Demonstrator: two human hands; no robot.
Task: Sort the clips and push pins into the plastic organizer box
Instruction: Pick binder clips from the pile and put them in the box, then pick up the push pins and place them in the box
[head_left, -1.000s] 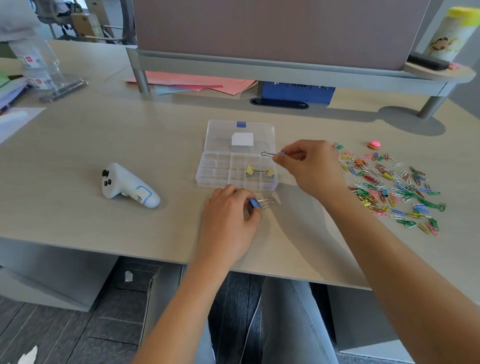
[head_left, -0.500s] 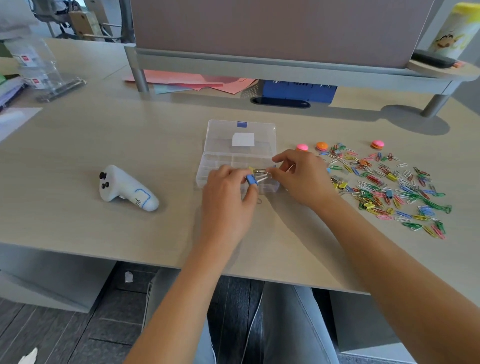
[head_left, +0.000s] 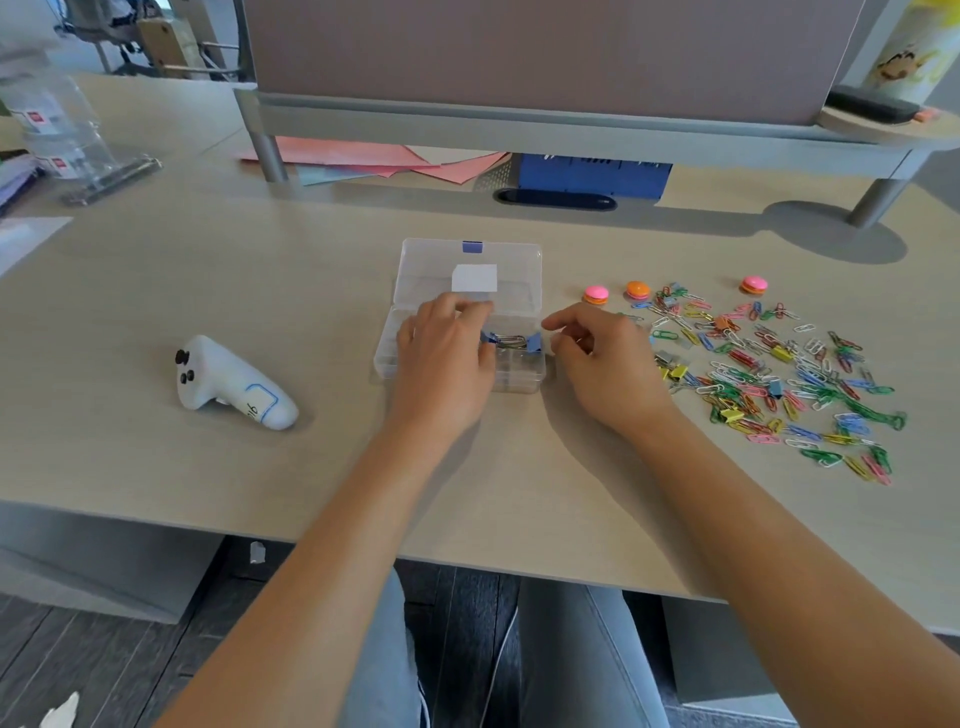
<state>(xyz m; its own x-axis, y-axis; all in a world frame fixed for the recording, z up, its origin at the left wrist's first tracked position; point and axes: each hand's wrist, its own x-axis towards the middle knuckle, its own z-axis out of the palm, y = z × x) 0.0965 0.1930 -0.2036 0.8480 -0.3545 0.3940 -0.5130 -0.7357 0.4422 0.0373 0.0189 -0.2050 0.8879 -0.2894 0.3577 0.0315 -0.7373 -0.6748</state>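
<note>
Clear plastic organizer box (head_left: 470, 270) sits mid-tabletop, lid flipped open toward the far edge, white label on the lid, blue latch at the lid's far rim. Left hand (head_left: 447, 358) lies over the compartment tray, fingers curled, thumb tip touching a blue binder clip (head_left: 491, 339); whether it actually grips the clip cannot be told. A second blue binder clip (head_left: 533, 343) lies at the tray's right side, wire handles of the two meeting between them. Right hand (head_left: 602, 364) hovers just right of the box over the tabletop, fingers loosely bent, holding nothing visible. Colored paper clips (head_left: 779, 379) spread in a loose pile toward the right edge, with small yellow binder clips (head_left: 675, 372) mixed in near the hand. Three round push pins (head_left: 595, 294) line the pile's far side, two pink, one orange. White handheld controller (head_left: 234, 384) lies toward the left edge. Pink papers (head_left: 363, 156) lie under the desk shelf at the far edge.
</note>
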